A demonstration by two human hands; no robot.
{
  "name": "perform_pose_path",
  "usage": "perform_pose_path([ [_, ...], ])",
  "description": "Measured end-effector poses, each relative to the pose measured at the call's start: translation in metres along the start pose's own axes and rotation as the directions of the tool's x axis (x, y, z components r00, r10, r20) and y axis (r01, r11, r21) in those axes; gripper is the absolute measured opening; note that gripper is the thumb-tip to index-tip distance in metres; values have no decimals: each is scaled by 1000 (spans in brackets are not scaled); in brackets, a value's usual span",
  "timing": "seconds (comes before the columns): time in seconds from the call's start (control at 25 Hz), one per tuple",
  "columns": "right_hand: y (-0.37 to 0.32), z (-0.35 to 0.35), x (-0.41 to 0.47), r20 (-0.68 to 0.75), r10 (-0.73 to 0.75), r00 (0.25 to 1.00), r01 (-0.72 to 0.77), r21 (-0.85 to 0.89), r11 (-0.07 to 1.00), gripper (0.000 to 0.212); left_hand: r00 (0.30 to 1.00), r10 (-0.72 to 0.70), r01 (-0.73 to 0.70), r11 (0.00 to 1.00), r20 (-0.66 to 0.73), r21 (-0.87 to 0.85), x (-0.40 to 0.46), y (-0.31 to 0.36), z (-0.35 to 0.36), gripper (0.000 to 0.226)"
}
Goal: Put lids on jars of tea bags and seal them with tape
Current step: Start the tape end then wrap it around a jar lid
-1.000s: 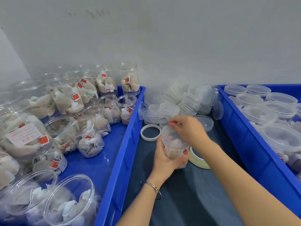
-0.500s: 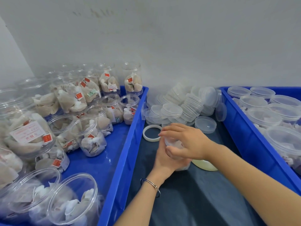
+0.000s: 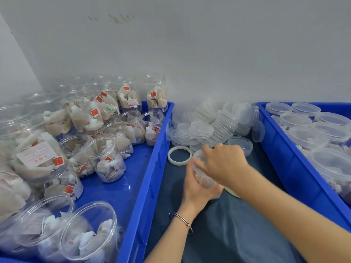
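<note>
Jar (image 3: 204, 179) in hands: clear smooth plastic, glossy, tea bags inside look like soft matt paper or mesh. Lids (image 3: 201, 128) at cloth's far edge: translucent plastic, slightly frosted. Left bin (image 3: 152, 168) and right bin (image 3: 284, 158): glossy blue plastic, smooth, reflective floor. Cloth (image 3: 237, 234) between bins: dark matt fabric, wrinkled. Tape roll (image 3: 179, 155): whitish, smooth ring. Bracelet (image 3: 180, 219): thin shiny metal. Wall (image 3: 190, 54): matt grey, slightly rough. Tags (image 3: 58, 161): red paper.

Head view — forward, downward, close over hands (image 3: 226, 166)
</note>
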State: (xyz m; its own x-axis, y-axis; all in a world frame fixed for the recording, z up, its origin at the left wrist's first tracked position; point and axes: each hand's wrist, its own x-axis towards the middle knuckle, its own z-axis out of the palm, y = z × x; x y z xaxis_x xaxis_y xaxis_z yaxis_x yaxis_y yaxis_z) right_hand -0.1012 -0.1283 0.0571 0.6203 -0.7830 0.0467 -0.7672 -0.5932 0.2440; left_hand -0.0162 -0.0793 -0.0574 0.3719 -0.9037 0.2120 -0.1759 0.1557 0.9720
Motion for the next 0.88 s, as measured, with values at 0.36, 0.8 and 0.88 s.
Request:
perform_pose_path([
  [0.36, -10, 44, -3, -331, -134, 934, 216, 226, 950, 39, 991, 34, -14, 988, -126, 156, 6, 11, 8, 48],
  [0.8, 85, 118, -56, 276, -56, 959, -56, 383, 922, 51, 924, 351, -305, 915, -149, 266, -7, 31, -2, 78],
  [0.88, 83, 113, -56, 105, -14, 994, -38, 479, 877, 28, 832, 532, -418, 787, -157, 454, -1, 49, 7, 57],
])
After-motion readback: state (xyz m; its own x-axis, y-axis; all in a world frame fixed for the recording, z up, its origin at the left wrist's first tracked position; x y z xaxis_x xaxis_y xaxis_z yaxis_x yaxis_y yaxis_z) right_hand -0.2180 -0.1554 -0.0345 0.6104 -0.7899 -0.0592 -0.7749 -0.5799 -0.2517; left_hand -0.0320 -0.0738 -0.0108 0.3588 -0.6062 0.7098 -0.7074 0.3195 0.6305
